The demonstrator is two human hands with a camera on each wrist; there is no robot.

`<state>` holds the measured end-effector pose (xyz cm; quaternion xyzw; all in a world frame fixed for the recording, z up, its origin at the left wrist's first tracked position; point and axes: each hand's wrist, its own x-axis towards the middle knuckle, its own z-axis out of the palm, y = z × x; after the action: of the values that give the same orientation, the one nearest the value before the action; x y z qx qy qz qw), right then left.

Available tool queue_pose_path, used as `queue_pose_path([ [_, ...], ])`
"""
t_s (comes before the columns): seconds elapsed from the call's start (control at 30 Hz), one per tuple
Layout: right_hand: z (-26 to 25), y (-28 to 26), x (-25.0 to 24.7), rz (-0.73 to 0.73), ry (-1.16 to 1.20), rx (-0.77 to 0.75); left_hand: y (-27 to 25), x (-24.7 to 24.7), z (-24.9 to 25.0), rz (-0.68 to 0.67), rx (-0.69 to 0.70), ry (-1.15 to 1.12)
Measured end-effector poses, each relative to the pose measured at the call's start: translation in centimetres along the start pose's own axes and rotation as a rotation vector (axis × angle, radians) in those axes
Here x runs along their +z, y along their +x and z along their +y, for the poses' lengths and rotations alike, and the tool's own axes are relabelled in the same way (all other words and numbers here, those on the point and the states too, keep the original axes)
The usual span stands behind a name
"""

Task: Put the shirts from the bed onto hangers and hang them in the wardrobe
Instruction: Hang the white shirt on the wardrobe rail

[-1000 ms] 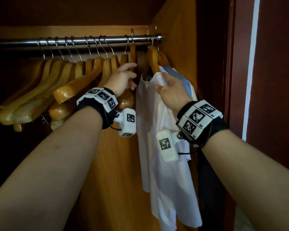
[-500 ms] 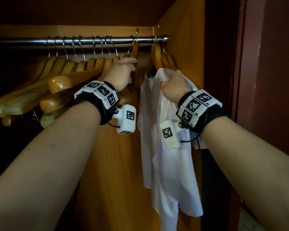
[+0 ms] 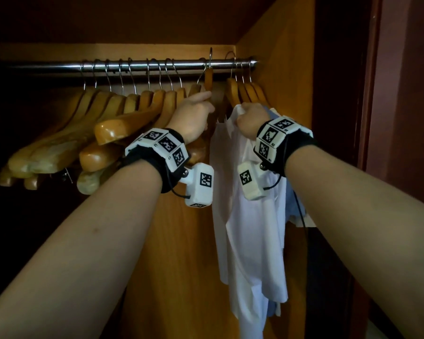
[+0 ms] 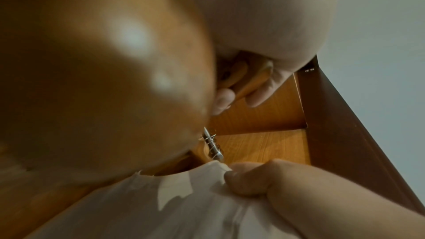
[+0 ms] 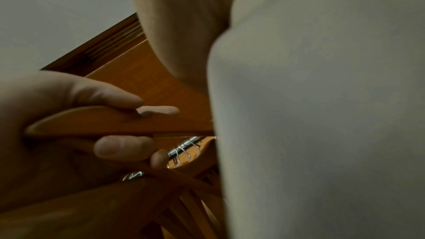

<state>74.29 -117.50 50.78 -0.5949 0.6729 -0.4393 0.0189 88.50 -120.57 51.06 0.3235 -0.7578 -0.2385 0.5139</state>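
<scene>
Wooden hanger [image 3: 208, 80] in your left hand [image 3: 194, 116] is the one that matters now: your fingers [image 5: 124, 145] are curled round its arm, and its hook stands tilted at the steel rail [image 3: 132, 66], just above your knuckles; whether the hook is on or off the rail cannot be told. Your right hand [image 3: 251, 118] pinches the white shirt [image 3: 250, 228] at its top edge, close beside the left fingers, so the cloth hangs straight down below your right wrist. Beyond your right fingers, further hangers carry other garments against the wardrobe's side wall [image 3: 279, 69]; a row of bare hangers [image 3: 123, 111] crowds the rail on the far side of your left hand. This looks like the dressing step: a hanger is picked, the shirt not yet on it. Next, you would likely free the hanger, feed one arm into the neck opening you hold, then seat the other shoulder before hooking it back.
</scene>
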Motion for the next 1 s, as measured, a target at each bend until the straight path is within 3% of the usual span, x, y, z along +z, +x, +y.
queue_pose_path([
  [0.23, 1.9, 0.7, 1.5, -0.056, 0.032, 0.004, -0.2, -0.2, -0.1, -0.009, -0.002, 0.014],
  [0.47, 3.3, -1.1, 2.1, -0.002, 0.063, -0.132, -0.8, 0.2, -0.2, -0.037, -0.054, 0.007],
  [0.63, 1.5, -2.6, 2.1, 0.348, 0.354, -0.257, -1.6, 0.7, 0.5, -0.080, -0.038, 0.074],
  [0.7, 0.5, -2.6, 2.3, 0.299, 0.478, -0.270, -1.7, 0.9, 0.4, -0.116, -0.004, 0.085],
  [0.87, 0.0, -1.2, 3.0, -0.024, 0.688, -0.034, -2.9, 0.7, 0.2, -0.124, 0.003, 0.208],
  [1.0, 1.6, 1.2, 4.1, -0.056, 0.691, 0.018, -3.7, 0.5, -1.0, -0.063, 0.036, 0.345],
])
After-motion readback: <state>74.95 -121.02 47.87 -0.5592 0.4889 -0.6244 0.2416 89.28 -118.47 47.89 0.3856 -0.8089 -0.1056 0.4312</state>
